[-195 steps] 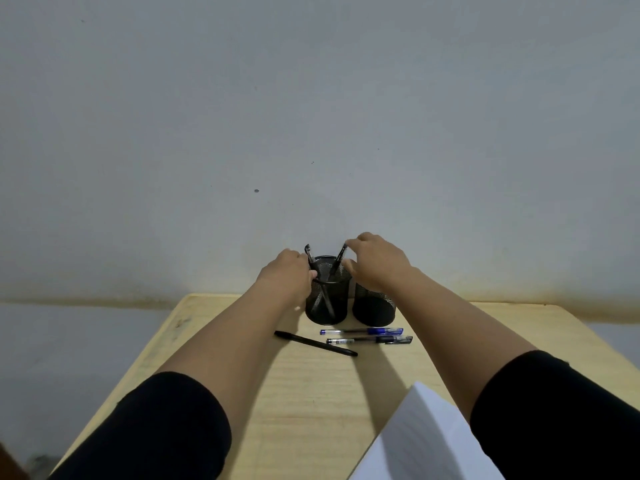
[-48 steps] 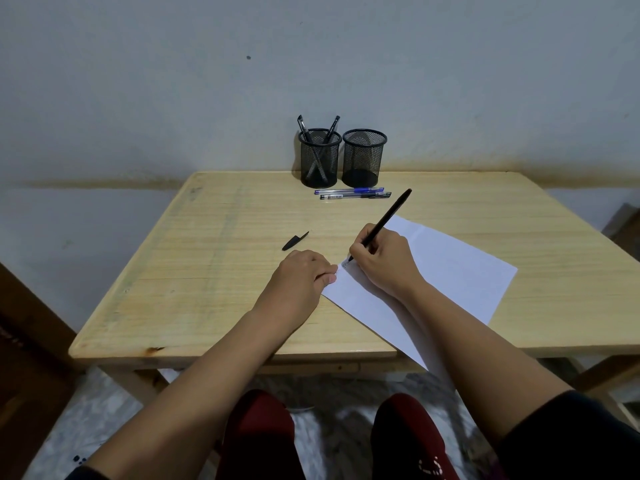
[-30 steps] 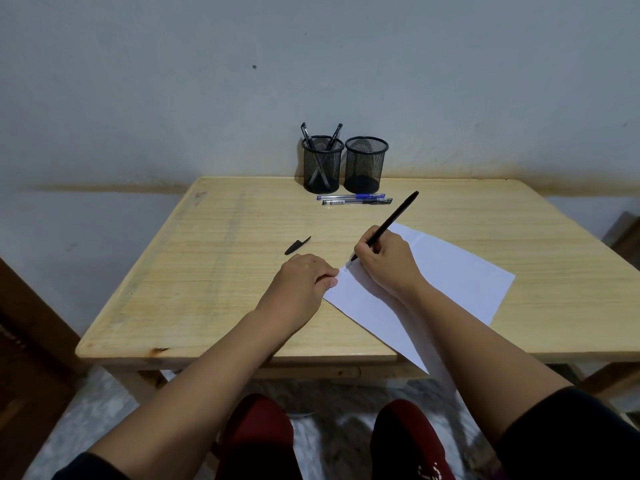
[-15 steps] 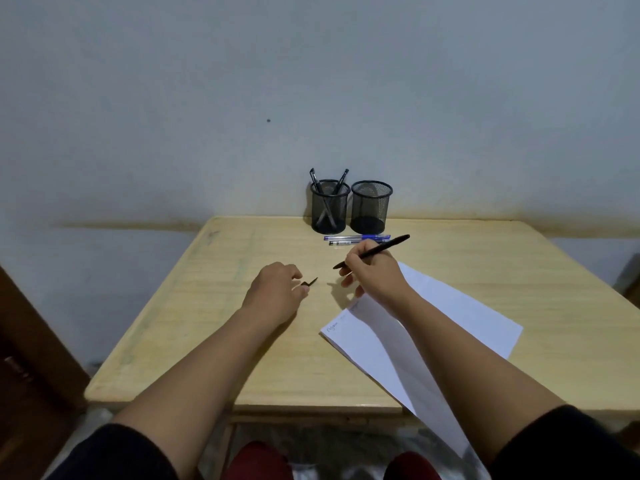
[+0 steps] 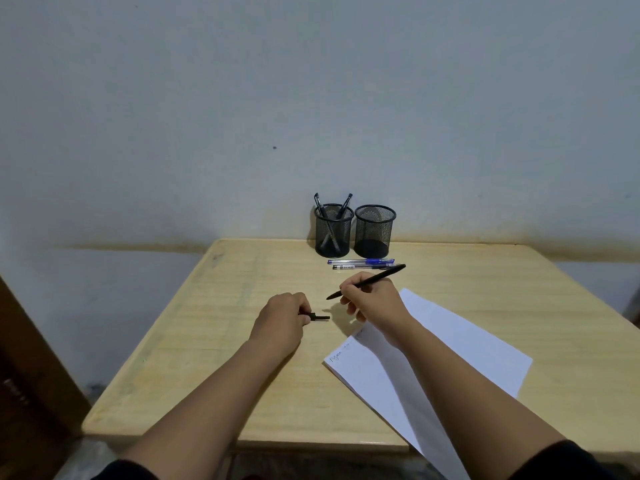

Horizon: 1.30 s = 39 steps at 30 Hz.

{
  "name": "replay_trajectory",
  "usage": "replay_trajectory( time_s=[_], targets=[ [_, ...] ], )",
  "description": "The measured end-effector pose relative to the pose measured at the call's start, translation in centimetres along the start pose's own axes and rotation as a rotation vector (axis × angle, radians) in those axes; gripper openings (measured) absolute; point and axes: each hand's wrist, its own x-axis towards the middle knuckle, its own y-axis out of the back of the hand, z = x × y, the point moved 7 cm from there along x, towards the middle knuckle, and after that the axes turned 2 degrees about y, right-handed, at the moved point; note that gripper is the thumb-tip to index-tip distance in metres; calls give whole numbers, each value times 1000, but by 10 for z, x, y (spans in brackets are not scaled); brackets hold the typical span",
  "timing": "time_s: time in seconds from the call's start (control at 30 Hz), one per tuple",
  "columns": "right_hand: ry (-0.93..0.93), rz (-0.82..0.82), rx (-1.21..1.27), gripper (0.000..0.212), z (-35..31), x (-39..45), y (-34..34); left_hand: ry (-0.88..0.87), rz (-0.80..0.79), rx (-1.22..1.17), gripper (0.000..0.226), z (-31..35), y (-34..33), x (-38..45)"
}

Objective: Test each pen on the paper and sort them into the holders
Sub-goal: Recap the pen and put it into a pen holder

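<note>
Now black pen in right fingers, cap in left fingers.

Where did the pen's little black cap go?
The cap is pinched in the left hand, just above the table, left of the black pen in the right hand.

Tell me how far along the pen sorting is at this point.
Done: two pens stand in the left holder; the right holder looks empty. In hand: the right hand holds an uncapped black pen, the left hand holds its cap, and faint marks show on the paper. Left: capping and sorting this pen, then the two pens lying before the holders.
</note>
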Motion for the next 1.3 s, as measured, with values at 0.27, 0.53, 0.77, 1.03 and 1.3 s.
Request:
replay_trajectory(
  time_s=[0.27, 0.53, 0.77, 1.03, 1.3],
  targets=[
    [16, -21, 74, 11, -6, 1, 3, 0, 51, -342, 10, 14, 13, -4],
    [33, -42, 115, 10, -9, 3, 1, -3, 148, -521, 11, 30, 27, -11],
    [82, -32, 186, 21, -17, 2, -2, 34, 189, -535, 17, 35, 34, -13],
    [105, -15, 227, 23, -24, -3, -3, -6, 154, -585, 16, 43, 40, -13],
    [109, -79, -68, 29, -51, -6, 8, -134, 213, -566, 31, 72, 74, -8]
  ],
)
